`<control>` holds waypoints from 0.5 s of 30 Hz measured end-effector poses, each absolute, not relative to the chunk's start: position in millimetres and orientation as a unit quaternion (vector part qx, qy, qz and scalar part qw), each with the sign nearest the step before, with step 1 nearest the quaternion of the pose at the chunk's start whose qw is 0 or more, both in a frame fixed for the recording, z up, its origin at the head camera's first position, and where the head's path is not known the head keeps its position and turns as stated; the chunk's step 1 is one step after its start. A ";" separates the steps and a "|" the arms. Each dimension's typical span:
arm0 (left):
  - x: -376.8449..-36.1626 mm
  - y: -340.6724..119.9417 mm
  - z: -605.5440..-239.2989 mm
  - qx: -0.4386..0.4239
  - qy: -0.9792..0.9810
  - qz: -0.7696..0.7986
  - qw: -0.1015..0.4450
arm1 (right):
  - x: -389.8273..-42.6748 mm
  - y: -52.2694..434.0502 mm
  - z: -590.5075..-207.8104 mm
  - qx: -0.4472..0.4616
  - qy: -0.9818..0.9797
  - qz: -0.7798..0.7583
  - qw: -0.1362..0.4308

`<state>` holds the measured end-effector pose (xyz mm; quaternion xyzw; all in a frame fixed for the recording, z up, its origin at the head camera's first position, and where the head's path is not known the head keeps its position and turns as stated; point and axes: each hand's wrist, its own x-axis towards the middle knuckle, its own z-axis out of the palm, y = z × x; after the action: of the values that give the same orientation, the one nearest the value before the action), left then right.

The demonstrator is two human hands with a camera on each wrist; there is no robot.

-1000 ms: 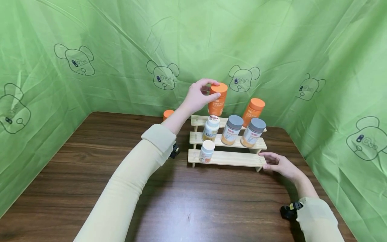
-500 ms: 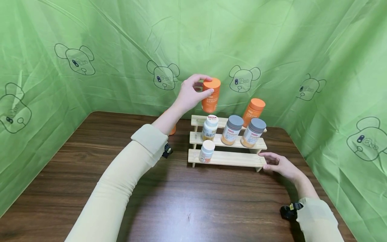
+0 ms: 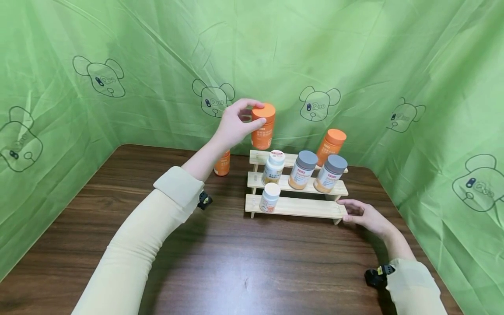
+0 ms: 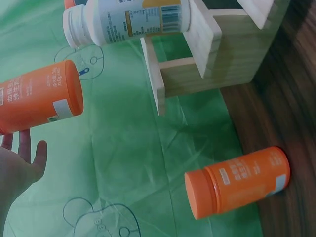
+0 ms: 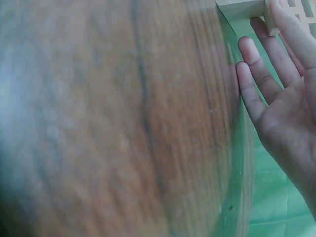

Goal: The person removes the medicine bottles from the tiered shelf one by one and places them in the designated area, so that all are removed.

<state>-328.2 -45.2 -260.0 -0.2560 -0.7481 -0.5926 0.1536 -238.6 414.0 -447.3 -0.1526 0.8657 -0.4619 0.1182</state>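
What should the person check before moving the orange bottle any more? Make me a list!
1. Left hand grips the lifted orange bottle firmly: ok, fingers curl round its cap.
2. Bottle is clear of the wooden rack: ok, it hangs above and left of the top step.
3. Right hand steadies the rack: ok, fingers touch its lower right end.
4. Table space left of the rack is free: not ok, another orange bottle stands there.
5. Cap screwed tight: cannot tell.
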 end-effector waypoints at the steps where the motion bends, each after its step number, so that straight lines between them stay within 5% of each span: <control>1: -327.1 -47.5 -260.4 -0.255 -0.748 -0.593 0.152 | -238.6 414.1 -447.4 -0.153 0.865 -0.463 0.119; 15: -298.2 -82.5 -260.6 -0.254 -0.755 -0.591 0.123 | -239.3 414.9 -449.2 -0.160 0.856 -0.477 0.120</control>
<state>-298.2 -82.5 -260.6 -0.2540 -0.7553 -0.5914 0.1232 -239.3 414.9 -449.2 -0.1595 0.8561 -0.4768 0.1198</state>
